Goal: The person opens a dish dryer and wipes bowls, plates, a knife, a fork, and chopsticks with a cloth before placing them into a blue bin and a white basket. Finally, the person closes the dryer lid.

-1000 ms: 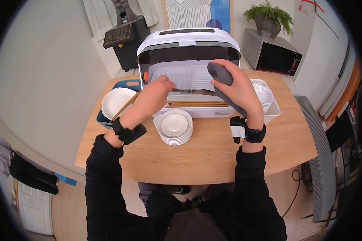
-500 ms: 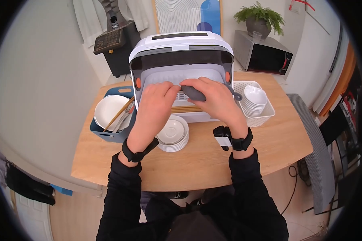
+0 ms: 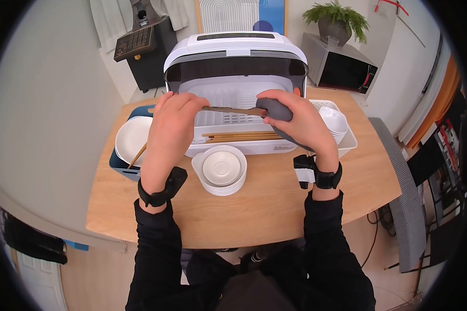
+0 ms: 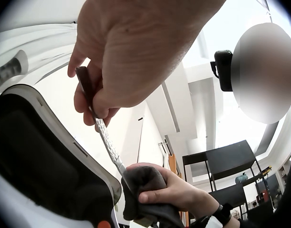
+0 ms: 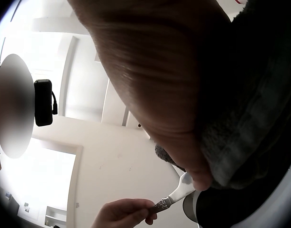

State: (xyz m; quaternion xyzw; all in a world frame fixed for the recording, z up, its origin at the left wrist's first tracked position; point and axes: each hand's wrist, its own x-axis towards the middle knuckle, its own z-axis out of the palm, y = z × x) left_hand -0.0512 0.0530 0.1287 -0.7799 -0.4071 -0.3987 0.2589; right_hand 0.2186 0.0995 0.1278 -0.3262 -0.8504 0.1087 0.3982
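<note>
My left hand [image 3: 177, 124] pinches the end of the patterned handle of a metal knife [image 3: 233, 110], held level in front of the white cabinet. A grey cloth [image 3: 275, 110] is gripped in my right hand [image 3: 303, 122], folded round the knife's other end. The left wrist view shows the handle [image 4: 105, 137] between the left fingers and the cloth [image 4: 144, 187] wrapped at the far end. From the right wrist, part of the shiny blade [image 5: 182, 188] shows beside my right thumb; the rest is hidden.
The open white cabinet [image 3: 238, 46] has wooden chopsticks [image 3: 244, 137] along its front. Stacked white bowls [image 3: 221, 170] stand before it. A blue basket [image 3: 120, 167] with dishes is left, a white basket [image 3: 349, 142] with bowls right. A microwave [image 3: 342, 70] stands behind.
My hands have moved apart, the left one leftward and the right one rightward, so more of the knife shows between them. The head view has shifted slightly.
</note>
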